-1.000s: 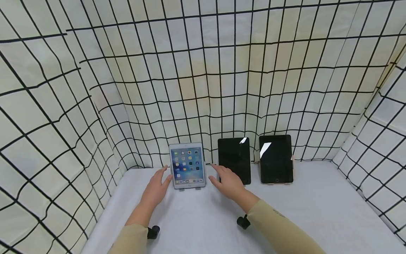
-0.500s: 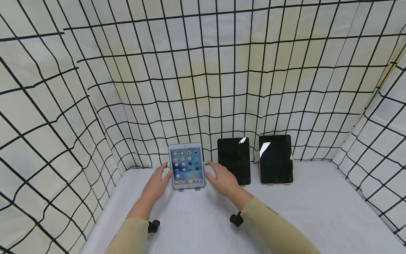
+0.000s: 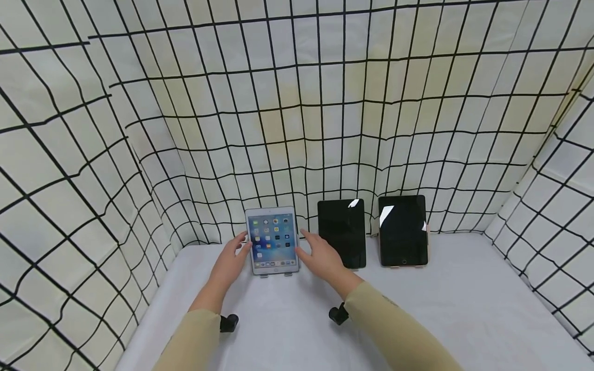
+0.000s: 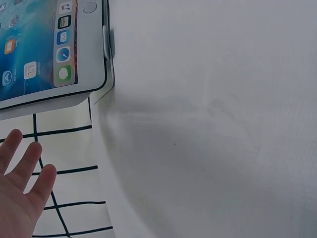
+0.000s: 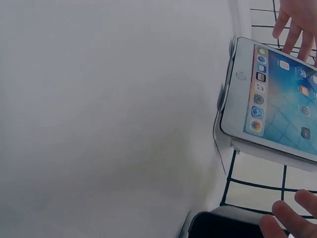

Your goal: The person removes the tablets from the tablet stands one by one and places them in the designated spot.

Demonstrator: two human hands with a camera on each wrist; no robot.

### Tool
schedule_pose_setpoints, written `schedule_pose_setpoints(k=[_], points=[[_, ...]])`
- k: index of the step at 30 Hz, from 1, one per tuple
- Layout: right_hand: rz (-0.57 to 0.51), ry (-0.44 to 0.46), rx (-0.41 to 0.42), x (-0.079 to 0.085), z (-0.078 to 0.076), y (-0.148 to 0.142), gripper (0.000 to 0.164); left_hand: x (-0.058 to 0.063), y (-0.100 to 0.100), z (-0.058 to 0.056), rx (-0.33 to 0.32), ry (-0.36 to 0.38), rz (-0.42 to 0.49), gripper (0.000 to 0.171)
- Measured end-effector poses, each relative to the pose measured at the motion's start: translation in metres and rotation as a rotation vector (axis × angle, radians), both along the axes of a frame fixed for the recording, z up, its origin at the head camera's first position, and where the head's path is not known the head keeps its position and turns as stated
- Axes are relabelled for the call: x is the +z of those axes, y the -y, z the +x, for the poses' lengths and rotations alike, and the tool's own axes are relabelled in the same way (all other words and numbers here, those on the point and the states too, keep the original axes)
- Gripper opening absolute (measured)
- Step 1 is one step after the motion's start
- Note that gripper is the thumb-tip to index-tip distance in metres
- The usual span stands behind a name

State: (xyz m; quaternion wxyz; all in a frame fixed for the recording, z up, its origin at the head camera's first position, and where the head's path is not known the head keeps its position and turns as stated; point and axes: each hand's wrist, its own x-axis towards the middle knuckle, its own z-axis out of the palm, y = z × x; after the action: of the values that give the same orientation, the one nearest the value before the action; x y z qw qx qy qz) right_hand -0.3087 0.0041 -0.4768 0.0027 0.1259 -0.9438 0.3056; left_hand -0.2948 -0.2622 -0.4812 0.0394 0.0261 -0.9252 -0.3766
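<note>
A white tablet (image 3: 274, 239) with its home screen lit leans upright on a small stand, whose front hooks (image 3: 288, 274) show beneath it. My left hand (image 3: 230, 263) is at its left edge, fingers spread and relaxed, the thumb right by the frame. On the other side, my right hand (image 3: 323, 257) is held the same way, its thumb at the right edge. In the left wrist view, the fingers (image 4: 40, 186) show a gap to the tablet's side. The right wrist view has the right fingers (image 5: 287, 215) below the tablet, likewise with a gap.
Two dark tablets stand to the right: one (image 3: 343, 226) partly behind my right hand, another (image 3: 402, 232) farther along with a reflection on its screen. A white cloth (image 3: 445, 309) covers the table. White walls with a black grid (image 3: 334, 113) enclose the back and sides.
My right hand has moved left, up to the white tablet's right edge. The left hand has shifted slightly up and in toward the left edge. The tablets stay in place.
</note>
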Motion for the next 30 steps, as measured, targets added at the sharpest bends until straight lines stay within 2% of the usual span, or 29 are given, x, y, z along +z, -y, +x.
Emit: schedule_pose_setpoints(k=[7,14,20,26,30], points=[[-0.073,0.002,-0.009,-0.003,-0.005,0.012,0.068,0.001,0.000,-0.001,0.036,-0.035,0.031,0.059],[-0.094,-0.008,-0.028,-0.004,-0.007,0.018,0.068,-0.003,-0.004,-0.003,0.066,-0.072,0.093,0.049],[-0.117,-0.008,-0.022,-0.007,-0.006,0.019,0.070,-0.005,-0.009,-0.004,0.094,-0.081,0.127,0.047],[-0.139,-0.032,-0.031,-0.011,-0.008,0.020,0.069,-0.007,-0.011,-0.007,0.123,-0.094,0.212,0.045],[-0.125,-0.068,-0.033,-0.014,-0.008,0.020,0.069,-0.007,-0.011,-0.006,0.137,-0.101,0.201,0.045]])
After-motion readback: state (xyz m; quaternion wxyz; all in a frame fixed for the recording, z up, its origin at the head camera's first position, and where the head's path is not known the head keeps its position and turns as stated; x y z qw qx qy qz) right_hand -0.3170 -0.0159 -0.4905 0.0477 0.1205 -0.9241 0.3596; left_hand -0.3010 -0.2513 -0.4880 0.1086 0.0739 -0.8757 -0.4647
